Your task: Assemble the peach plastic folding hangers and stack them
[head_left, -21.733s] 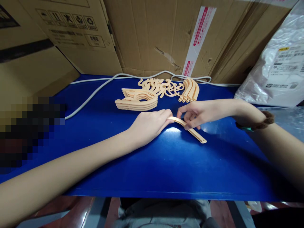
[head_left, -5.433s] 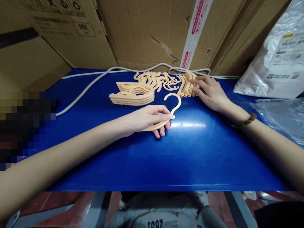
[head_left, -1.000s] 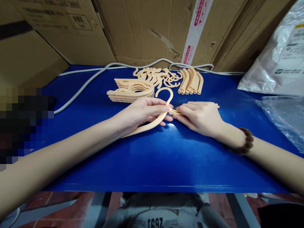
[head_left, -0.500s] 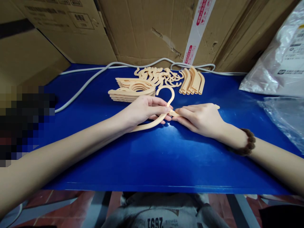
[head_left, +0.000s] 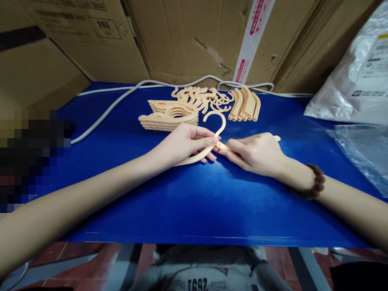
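Between my hands is a cream plastic hanger hook (head_left: 220,119), its curl pointing away from me. My left hand (head_left: 184,143) pinches it at the base, thumb on top, where a curved hanger arm (head_left: 194,159) runs down to the left beneath the palm. My right hand (head_left: 257,151) is closed over another cream hanger arm (head_left: 222,146); its inner end, with a small hole, meets the hook's base at my left fingertips. The far tip of that arm sticks out past my right knuckles. Whether the pieces are joined is hidden by the fingers.
Behind my left hand lies a stack of folded hangers (head_left: 169,121). Farther back are a heap of loose hooks (head_left: 200,97) and a row of curved arms (head_left: 245,105). A white cable (head_left: 112,104) crosses the blue table (head_left: 182,210) before cardboard boxes (head_left: 188,40). Plastic bags (head_left: 342,93) lie right.
The hook has tilted slightly to the right, and the inner end of the right arm piece has turned so its hole shows. Both hands keep their hold nearly in place.
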`<move>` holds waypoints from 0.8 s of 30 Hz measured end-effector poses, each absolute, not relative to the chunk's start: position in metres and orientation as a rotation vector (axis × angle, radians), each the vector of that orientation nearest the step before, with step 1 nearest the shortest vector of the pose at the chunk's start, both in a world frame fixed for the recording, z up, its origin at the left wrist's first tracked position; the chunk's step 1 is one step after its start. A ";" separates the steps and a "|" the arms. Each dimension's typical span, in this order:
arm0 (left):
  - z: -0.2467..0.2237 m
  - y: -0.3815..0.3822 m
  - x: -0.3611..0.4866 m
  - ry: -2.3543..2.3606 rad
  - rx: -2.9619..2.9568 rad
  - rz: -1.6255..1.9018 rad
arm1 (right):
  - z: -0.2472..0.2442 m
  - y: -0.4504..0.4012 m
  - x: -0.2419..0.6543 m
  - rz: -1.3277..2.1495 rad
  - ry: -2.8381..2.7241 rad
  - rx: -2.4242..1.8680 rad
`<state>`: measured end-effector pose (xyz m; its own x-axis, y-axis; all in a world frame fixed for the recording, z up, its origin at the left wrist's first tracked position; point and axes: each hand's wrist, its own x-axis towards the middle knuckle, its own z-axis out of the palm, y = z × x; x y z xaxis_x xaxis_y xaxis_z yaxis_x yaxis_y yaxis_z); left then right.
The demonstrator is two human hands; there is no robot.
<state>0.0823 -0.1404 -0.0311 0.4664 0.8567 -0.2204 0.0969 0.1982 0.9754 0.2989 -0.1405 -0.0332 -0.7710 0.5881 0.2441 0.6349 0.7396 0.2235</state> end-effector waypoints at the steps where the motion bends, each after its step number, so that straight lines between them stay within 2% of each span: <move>1: -0.030 -0.141 0.083 0.983 1.312 0.661 | -0.033 -0.141 0.298 -0.450 -2.782 -0.985; 24: -0.026 -0.147 0.086 1.010 1.539 0.711 | -0.032 -0.142 0.298 -0.381 -2.829 -1.048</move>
